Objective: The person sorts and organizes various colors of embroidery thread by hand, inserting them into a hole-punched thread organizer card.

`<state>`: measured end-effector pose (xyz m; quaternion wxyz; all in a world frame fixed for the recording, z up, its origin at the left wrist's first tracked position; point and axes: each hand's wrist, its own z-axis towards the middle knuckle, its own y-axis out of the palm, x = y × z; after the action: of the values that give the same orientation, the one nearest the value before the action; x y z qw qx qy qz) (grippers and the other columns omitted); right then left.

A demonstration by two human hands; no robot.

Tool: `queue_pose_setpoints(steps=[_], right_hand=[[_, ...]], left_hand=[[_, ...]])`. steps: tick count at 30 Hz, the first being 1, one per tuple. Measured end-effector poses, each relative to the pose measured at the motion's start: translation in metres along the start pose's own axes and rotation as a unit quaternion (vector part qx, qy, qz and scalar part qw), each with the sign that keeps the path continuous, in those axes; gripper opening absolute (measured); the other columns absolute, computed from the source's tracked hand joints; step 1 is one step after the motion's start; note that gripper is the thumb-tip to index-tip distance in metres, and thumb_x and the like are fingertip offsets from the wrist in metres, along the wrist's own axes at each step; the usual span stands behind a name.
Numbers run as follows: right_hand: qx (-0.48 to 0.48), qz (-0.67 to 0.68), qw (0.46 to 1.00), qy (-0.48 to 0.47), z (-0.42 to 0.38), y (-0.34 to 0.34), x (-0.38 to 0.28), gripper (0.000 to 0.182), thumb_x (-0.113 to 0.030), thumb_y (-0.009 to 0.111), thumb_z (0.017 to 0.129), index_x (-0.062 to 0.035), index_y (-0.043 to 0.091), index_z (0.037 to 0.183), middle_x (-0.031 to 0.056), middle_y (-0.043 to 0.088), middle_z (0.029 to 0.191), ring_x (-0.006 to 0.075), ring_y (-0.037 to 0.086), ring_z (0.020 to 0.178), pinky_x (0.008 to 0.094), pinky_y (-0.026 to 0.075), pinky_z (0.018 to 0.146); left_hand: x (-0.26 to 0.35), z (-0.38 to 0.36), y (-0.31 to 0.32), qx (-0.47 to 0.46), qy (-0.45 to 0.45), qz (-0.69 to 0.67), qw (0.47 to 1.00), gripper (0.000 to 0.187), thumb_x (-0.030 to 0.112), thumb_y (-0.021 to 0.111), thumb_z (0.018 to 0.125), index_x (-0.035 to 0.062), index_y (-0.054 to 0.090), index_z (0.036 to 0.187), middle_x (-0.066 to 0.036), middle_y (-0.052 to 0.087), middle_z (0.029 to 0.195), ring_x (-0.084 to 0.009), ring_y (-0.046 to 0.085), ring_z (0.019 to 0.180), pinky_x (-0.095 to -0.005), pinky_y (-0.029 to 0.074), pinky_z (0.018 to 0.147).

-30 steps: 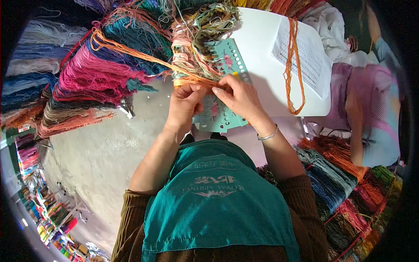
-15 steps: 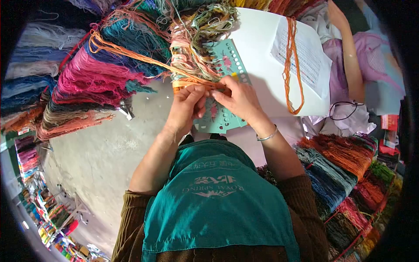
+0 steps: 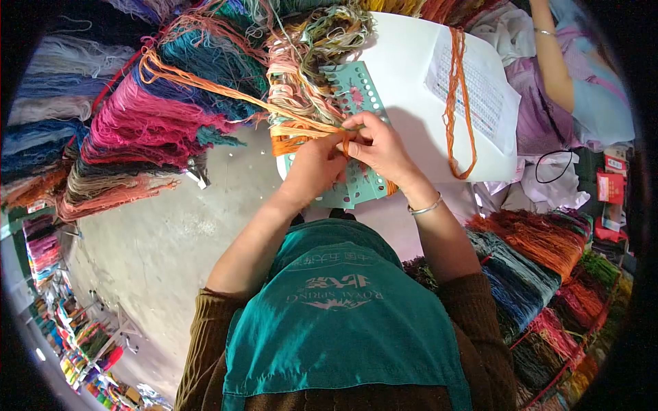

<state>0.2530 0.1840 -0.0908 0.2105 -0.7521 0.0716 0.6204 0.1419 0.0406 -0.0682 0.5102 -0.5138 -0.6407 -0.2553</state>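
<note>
A skein of orange thread (image 3: 212, 85) stretches from the hanging bundles at upper left down to my hands. My left hand (image 3: 317, 166) is closed on its near end, fingers partly hidden. My right hand (image 3: 381, 149) meets it there, thumb and index finger pinching orange strands. Beneath both hands lies a green card with punched holes and a pink flower print (image 3: 356, 96), partly covered. Pale pink, cream and orange threads (image 3: 301, 89) hang over its left side.
A white board (image 3: 411, 75) carries a printed sheet (image 3: 473, 89) with a loop of orange-brown thread (image 3: 451, 109) across it. Coloured hanks, such as a pink one (image 3: 137, 130), hang on the left; more hanks (image 3: 514, 274) are at lower right. Another person's arm (image 3: 552, 65) is at upper right.
My left hand has moved slightly right and turned over more, nearer my right hand. My right hand has shifted a little right. The other person's arm at upper right has moved.
</note>
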Motion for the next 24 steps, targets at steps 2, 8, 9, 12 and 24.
queue_pose_setpoints(steps=[2, 8, 9, 12, 24], right_hand=[[0.001, 0.061, 0.998, 0.0, 0.0, 0.0, 0.006, 0.027, -0.018, 0.072, 0.092, -0.0026, 0.059, 0.109, -0.0015, 0.063, 0.08, 0.0046, 0.054, 0.068, 0.0228, 0.042, 0.056], [-0.002, -0.06, 0.995, 0.074, -0.002, -0.003, -0.01, 0.028, -0.02, 0.067, 0.095, -0.0063, 0.058, 0.117, 0.0004, 0.063, 0.08, 0.0052, 0.054, 0.07, 0.023, 0.044, 0.059], [0.015, -0.094, 0.995, 0.037, -0.001, -0.002, -0.008, 0.028, -0.023, 0.066, 0.096, -0.007, 0.057, 0.117, 0.0013, 0.064, 0.077, 0.0062, 0.055, 0.066, 0.0241, 0.044, 0.057], [0.039, -0.117, 0.992, -0.009, 0.002, 0.003, -0.007, 0.028, -0.032, 0.064, 0.097, -0.0084, 0.057, 0.111, 0.0026, 0.062, 0.065, 0.0106, 0.056, 0.053, 0.0278, 0.042, 0.049], [0.038, -0.212, 0.975, -0.062, -0.008, 0.01, -0.012, 0.02, -0.01, 0.065, 0.086, -0.0074, 0.058, 0.104, 0.0038, 0.063, 0.067, 0.0158, 0.061, 0.058, 0.0322, 0.048, 0.055]], left_hand=[[-0.018, 0.01, 0.006, 0.058, 0.087, 0.092, 0.99, 0.025, 0.014, 0.06, 0.09, 0.0037, 0.066, 0.111, -0.009, 0.065, 0.068, -0.013, 0.062, 0.059, -0.031, 0.048, 0.052], [-0.008, 0.004, -0.006, 0.011, 0.0, -0.175, 0.984, 0.02, 0.014, 0.059, 0.093, 0.0064, 0.063, 0.111, 0.0, 0.055, 0.065, -0.0098, 0.05, 0.053, -0.0265, 0.039, 0.047], [-0.005, -0.001, -0.014, -0.064, -0.137, -0.458, 0.876, 0.016, 0.014, 0.058, 0.095, 0.0075, 0.062, 0.109, 0.004, 0.048, 0.062, -0.0078, 0.043, 0.049, -0.0241, 0.034, 0.045], [-0.012, -0.035, -0.043, -0.049, -0.099, -0.704, 0.702, 0.016, 0.013, 0.052, 0.098, 0.0083, 0.059, 0.112, 0.009, 0.035, 0.062, 0.0004, 0.03, 0.046, -0.0171, 0.023, 0.04], [-0.068, -0.125, -0.162, 0.149, 0.061, -0.701, 0.695, 0.018, 0.019, 0.045, 0.106, 0.0069, 0.052, 0.095, 0.004, 0.032, 0.066, -0.0073, 0.027, 0.05, -0.0213, 0.025, 0.044]])
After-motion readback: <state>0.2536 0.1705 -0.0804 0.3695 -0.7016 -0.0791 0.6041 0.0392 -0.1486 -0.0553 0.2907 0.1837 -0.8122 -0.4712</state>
